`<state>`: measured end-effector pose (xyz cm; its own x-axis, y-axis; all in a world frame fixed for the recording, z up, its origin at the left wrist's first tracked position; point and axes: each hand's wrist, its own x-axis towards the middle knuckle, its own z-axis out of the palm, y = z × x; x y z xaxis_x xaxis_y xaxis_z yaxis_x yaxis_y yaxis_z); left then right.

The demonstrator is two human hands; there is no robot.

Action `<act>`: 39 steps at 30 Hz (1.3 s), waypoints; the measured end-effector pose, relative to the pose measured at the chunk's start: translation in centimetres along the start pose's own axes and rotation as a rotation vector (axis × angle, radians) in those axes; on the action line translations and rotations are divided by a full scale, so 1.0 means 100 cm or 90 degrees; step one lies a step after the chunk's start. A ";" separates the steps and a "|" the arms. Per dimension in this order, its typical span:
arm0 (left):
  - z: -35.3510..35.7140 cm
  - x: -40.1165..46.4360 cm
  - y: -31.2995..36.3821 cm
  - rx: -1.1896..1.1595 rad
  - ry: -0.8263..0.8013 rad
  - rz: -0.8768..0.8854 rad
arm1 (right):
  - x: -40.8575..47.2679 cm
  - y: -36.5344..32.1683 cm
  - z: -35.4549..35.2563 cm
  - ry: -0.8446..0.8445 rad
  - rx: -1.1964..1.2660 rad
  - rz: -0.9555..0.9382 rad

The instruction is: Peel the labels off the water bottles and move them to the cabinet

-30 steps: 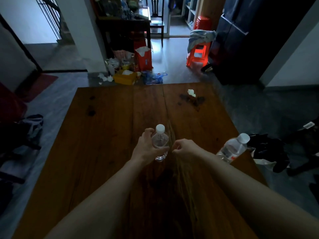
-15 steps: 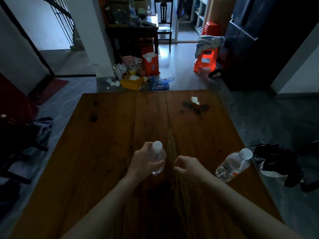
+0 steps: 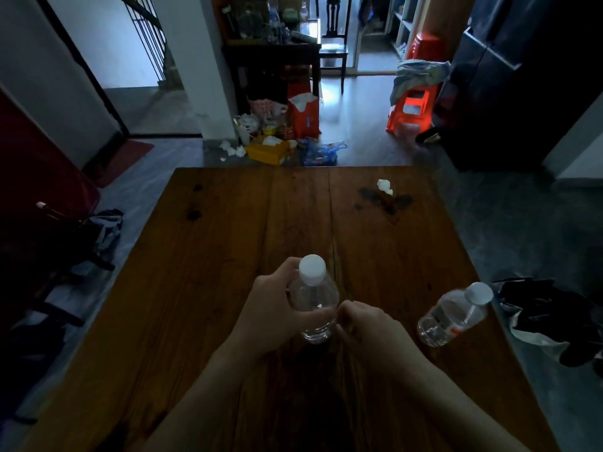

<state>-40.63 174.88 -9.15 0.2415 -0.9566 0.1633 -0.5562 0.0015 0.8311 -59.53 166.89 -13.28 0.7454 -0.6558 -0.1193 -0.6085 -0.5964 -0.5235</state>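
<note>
Since a second ago my right hand [image 3: 365,324] has closed in on the bottle [image 3: 315,305], pinching at its lower side. Left hand [image 3: 277,308] grips it above the table [image 3: 202,288]; thin, light, slippery plastic, best held mid-body.

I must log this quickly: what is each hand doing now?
Left hand: holds the bottle.
Right hand: fingers curled at the bottle's side; what they pinch cannot be told.

Both forearms reach forward, left grip [image 3: 277,313] curled round something, right grip [image 3: 365,324] beside it (fingers curled tight).
</note>
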 end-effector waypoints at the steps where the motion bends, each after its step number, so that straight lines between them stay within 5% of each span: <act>1: -0.001 -0.001 0.004 -0.005 0.006 0.005 | -0.002 -0.001 -0.003 0.002 -0.014 -0.017; 18: -0.046 -0.051 0.026 -0.007 0.147 -0.074 | 0.021 -0.045 -0.014 -0.041 -0.046 -0.201; 30: -0.126 -0.192 0.021 0.008 0.397 -0.204 | 0.033 -0.177 0.048 -0.232 0.051 -0.409; 39: -0.163 -0.363 0.068 0.087 0.630 -0.295 | -0.050 -0.316 0.110 -0.340 0.046 -0.564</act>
<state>-40.23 214.35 -0.74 0.9461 -0.1990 0.2554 -0.3154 -0.3880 0.8660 -41.04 194.04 -5.42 0.9520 0.3057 -0.0169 0.2209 -0.7241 -0.6534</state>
